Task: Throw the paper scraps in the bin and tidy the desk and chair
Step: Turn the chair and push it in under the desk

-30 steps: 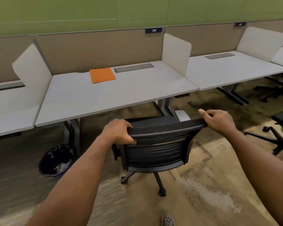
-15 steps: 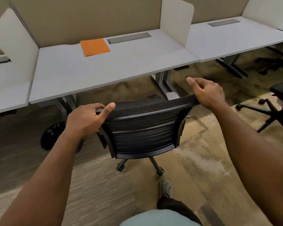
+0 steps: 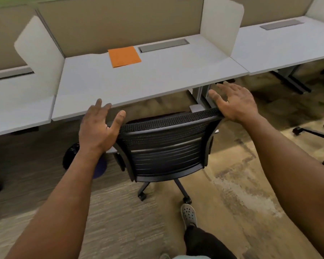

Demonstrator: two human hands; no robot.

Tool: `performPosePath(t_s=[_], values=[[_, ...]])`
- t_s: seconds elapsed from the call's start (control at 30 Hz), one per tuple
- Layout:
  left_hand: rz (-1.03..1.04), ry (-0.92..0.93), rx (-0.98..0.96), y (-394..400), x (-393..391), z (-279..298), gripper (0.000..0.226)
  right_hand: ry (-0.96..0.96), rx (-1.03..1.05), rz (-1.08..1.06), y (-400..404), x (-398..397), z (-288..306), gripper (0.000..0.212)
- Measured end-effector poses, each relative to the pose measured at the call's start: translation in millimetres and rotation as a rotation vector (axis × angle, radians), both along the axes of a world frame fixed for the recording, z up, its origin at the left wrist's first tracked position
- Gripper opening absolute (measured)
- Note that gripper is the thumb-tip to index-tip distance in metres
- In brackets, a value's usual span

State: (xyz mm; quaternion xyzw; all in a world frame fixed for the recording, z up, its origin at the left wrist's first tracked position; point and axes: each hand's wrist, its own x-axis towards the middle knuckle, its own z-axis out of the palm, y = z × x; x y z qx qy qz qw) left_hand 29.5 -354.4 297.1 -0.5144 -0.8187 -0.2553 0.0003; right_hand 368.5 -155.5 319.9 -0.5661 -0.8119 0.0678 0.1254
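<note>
A black mesh-backed office chair (image 3: 166,146) stands at the white desk (image 3: 157,77), its seat partly under the front edge. My left hand (image 3: 98,128) is at the left corner of the chair's top rail, fingers spread and straight, palm against the corner. My right hand (image 3: 236,101) is over the right corner of the rail, fingers spread, the heel of the palm touching it. An orange sheet (image 3: 124,56) lies flat at the back of the desk. The black bin (image 3: 71,156) sits on the floor under the desk, mostly hidden behind my left forearm.
White dividers (image 3: 223,25) flank the desk, with neighbouring desks on both sides. A grey cable tray lid (image 3: 164,45) is set into the desktop. Another chair's wheeled base (image 3: 314,133) is at the right. My shoe (image 3: 188,214) stands just behind the chair's castors.
Both hands have let go of the chair's top rail and opened, fingers now spread. The chair has rolled closer to the desk and I have stepped nearer.
</note>
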Motion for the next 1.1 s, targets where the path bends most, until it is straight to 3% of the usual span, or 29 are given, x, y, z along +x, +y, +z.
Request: performPosePath(t_s=[0.2,0.4,0.57,0.73,0.9,1.1], values=[[0.095,0.027,-0.005,34,-22,-2,0.085,-0.066,-0.048,0.101,46,-35,2,0.091],[0.237,0.165,-0.072,86,-61,-4,0.076,-0.269,-0.081,0.143,102,-80,0,0.099],[0.355,0.204,-0.132,127,-83,-4,0.073,-0.261,-0.051,0.173,154,-117,-9,0.101],[0.473,0.094,-0.175,162,-97,-5,0.064,-0.197,-0.056,0.202,198,-151,-15,0.102],[0.56,-0.163,-0.031,187,-115,-8,0.062,-0.113,0.002,0.255,230,-176,-19,0.094],[0.592,-0.223,0.014,210,-139,-7,0.065,0.074,0.023,0.283,255,-195,-19,0.09]])
